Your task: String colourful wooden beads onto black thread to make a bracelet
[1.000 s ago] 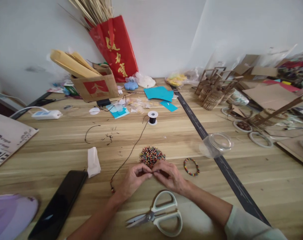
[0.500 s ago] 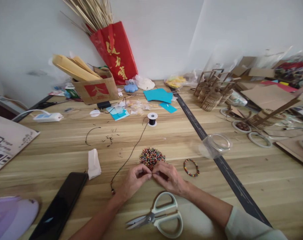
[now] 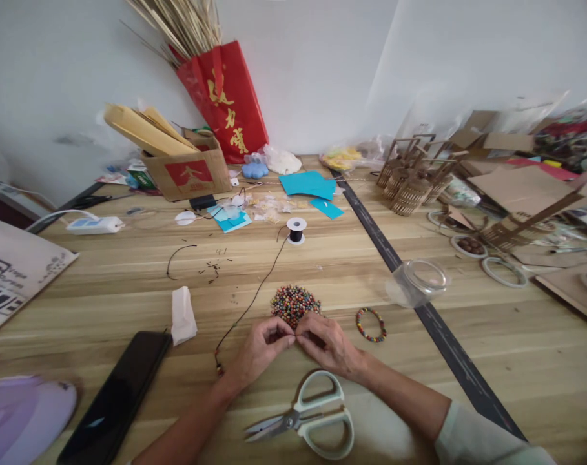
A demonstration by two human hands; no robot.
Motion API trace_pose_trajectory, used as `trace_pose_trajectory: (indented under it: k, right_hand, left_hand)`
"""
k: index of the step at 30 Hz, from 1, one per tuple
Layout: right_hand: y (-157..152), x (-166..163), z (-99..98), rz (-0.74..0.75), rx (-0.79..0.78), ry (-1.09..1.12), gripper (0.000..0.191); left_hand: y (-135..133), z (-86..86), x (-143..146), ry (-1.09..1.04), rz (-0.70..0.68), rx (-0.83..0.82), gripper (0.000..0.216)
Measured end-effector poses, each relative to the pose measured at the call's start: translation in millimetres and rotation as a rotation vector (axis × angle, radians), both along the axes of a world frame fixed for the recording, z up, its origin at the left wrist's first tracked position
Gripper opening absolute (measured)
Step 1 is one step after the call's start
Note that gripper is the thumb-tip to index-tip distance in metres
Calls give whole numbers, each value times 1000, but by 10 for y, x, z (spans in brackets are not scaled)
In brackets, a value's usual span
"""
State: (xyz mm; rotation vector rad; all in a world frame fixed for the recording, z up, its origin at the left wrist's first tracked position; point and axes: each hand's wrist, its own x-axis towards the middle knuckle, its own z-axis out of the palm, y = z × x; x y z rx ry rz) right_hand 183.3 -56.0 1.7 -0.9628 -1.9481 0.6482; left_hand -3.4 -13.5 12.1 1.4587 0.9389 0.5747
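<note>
My left hand (image 3: 259, 349) and my right hand (image 3: 329, 343) meet fingertip to fingertip on the wooden table (image 3: 322, 271), both pinched closed. Between them runs a thin black cord (image 3: 254, 297) that leads back to a small spool (image 3: 296, 230). What the fingertips pinch is too small to make out; it looks like a bead on the cord. A heap of coloured beads (image 3: 294, 302) lies just beyond my fingers. A finished bead bracelet (image 3: 370, 323) lies to the right of my right hand.
White-handled scissors (image 3: 307, 416) lie just in front of my wrists. A black phone (image 3: 113, 394) and a folded tissue (image 3: 182, 314) sit at left, a clear lid (image 3: 422, 278) at right. A cardboard box (image 3: 184, 168), a red bag (image 3: 225, 103) and wooden baskets (image 3: 412, 174) stand behind.
My hands have stayed together at the beads with only slight finger movement. The view has shifted a little.
</note>
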Motion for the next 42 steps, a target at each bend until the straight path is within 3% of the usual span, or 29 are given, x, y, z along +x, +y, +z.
trace_pose_trajectory:
  k: [17,25,32,42]
  right_hand:
    - [4,16,-69,7,-6,3,10]
    - [1,13,-12,1,6,30,9]
    - [15,16,-51,1,22,40,17]
    - [17,9,-53,-25,55,75,14]
  left_hand:
    - [11,-47,-7,2,-7,7,14]
    - [13,-6,8,1,9,-2,14]
    - [32,-53,1,-33,18,-12,20]
    - [25,28,-3,-19,13,-2,16]
